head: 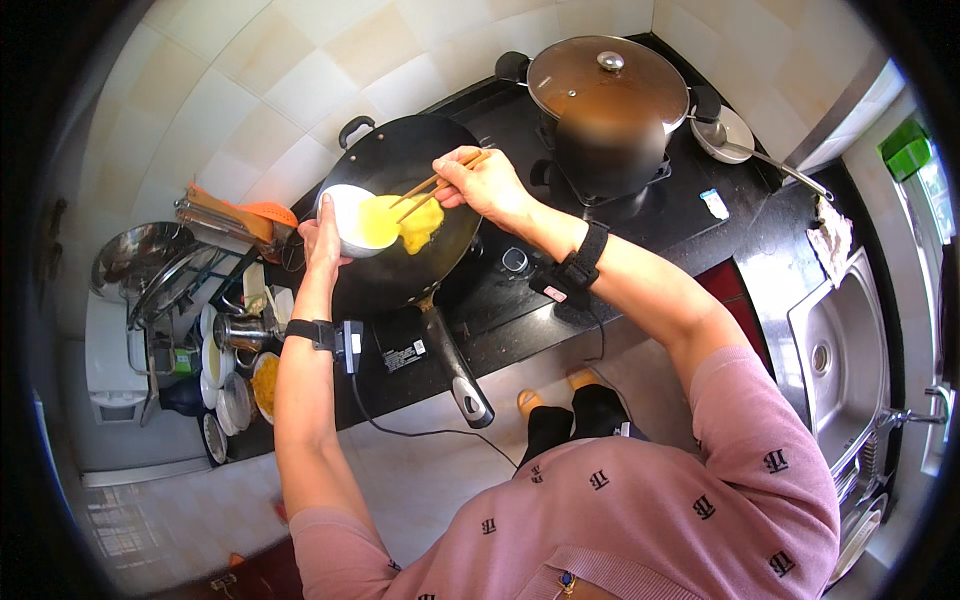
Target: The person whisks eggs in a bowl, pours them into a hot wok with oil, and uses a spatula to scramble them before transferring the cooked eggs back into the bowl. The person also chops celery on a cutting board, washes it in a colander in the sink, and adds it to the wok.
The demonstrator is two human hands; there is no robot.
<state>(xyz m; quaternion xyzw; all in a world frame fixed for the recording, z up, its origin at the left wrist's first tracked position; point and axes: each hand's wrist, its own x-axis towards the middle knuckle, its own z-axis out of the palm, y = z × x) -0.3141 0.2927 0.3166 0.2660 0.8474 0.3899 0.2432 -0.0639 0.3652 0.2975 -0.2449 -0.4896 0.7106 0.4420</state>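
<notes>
My left hand point(322, 241) grips a white bowl point(351, 210) by its side and holds it tilted over a black wok point(375, 281). Beaten egg point(379, 221) lies at the bowl's lower lip. More yellow egg point(421, 225) shows in the wok just beyond the lip. In my right hand point(480, 184) is a pair of wooden chopsticks point(420, 189), their tips at the egg by the bowl's rim. The wok's long handle point(457, 367) points toward me. My left fingers under the bowl are partly hidden.
Right of the wok stands a large lidded pot point(607, 75). A ladle point(780, 161) rests in a white bowl point(724, 135). The sink point(832, 352) is at far right. At left are a utensil holder point(281, 244), stacked dishes point(232, 405) and a bowl of orange-yellow food point(265, 382).
</notes>
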